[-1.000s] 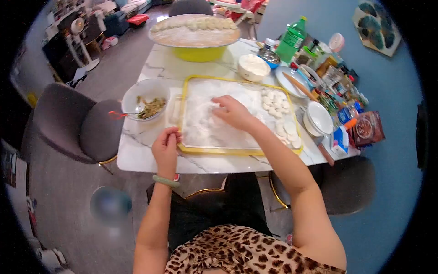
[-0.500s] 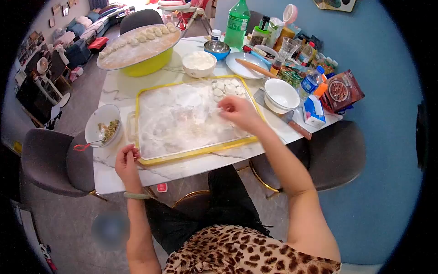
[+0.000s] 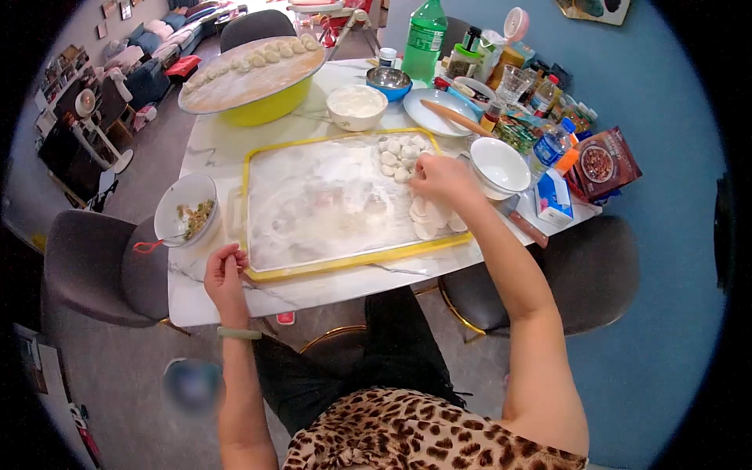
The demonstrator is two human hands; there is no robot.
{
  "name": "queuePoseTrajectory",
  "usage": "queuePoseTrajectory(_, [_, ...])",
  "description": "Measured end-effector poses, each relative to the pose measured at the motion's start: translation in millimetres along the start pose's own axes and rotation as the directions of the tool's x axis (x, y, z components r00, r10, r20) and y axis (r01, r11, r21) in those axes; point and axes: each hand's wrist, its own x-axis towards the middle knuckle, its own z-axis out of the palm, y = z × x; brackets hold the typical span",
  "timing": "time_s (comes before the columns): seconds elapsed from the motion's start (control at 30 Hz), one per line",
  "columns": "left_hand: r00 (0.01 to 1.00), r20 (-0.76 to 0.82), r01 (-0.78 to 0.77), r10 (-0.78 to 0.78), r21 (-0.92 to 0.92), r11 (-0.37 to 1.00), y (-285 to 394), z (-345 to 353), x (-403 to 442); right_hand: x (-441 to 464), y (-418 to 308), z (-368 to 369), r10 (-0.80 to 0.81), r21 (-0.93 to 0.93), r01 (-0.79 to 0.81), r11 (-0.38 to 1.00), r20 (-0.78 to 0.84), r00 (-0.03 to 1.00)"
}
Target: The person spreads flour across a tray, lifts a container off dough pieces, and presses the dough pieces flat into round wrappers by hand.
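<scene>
Your right hand [image 3: 445, 182] has shifted from over the floured middle of the yellow-rimmed board [image 3: 313, 205] to its right side, which puts your fingers in among the dough pieces there. Those fingers are curled in, the thumb side close to the tips, but you cannot tell from this view whether they meet or pinch a piece. Just beyond and to the left of their tips sit the small dough lumps [image 3: 389, 158], gathered in the board's far right corner; nearer to you, below the same fingers, lie the flat dough rounds [image 3: 424, 229], some overlapping and partly hidden under your hand. Your left hand [image 3: 224, 283] is at the board's near left corner, its fingers bent toward the thumb with nothing visible between them; whether they touch the rim or each other is unclear. Past those left fingertips, toward the table's left edge, stands the filling bowl [image 3: 168, 205], with chopped filling [image 3: 200, 217] inside. Ahead of your right fingers, beyond the board, are the flour bowl [image 3: 356, 123] and a plate [image 3: 429, 120] with the rolling pin [image 3: 454, 117] across it. To their right stands a white bowl [image 3: 501, 188], with the knife handle [image 3: 529, 229] pointing back toward you.
</scene>
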Motion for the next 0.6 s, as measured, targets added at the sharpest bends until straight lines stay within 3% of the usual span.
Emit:
queuePoseTrajectory(0.13, [1.000, 0.014, -0.014, 0.014, -0.011, 1.000, -4, 0, 3, 9, -8, 20, -0.080, -0.095, 0.072, 0.993, -0.083, 0.993])
queuePoseTrajectory(0.2, [0.999, 0.013, -0.035, 0.034, 0.044, 0.998, -2, 0, 2, 8, -22, 25, -0.037, -0.099, 0.026, 0.995, -0.108, 0.993])
queuePoseTrajectory(0.33, [0.999, 0.021, -0.024, 0.024, 0.000, 1.000, -9, -1, 5, 3, -66, 33, -0.209, -0.025, 0.208, 0.978, -0.075, 0.975])
queuePoseTrajectory(0.4, [1.000, -0.013, -0.025, 0.024, -0.030, 0.999, -8, 0, 4, 7, -96, 39, -0.405, 0.169, 0.430, 0.887, -0.163, 0.900])
queuePoseTrajectory(0.43, [1.000, -0.002, -0.015, 0.014, -0.029, 0.999, -11, -1, 5, 12, -111, 42, -0.457, 0.144, 0.484, 0.863, -0.186, 0.870])
queuePoseTrajectory(0.6, [1.000, 0.024, -0.019, 0.020, -0.013, 1.000, -12, -2, 5, 45, -160, 60, -0.521, 0.164, 0.561, 0.811, -0.232, 0.821])
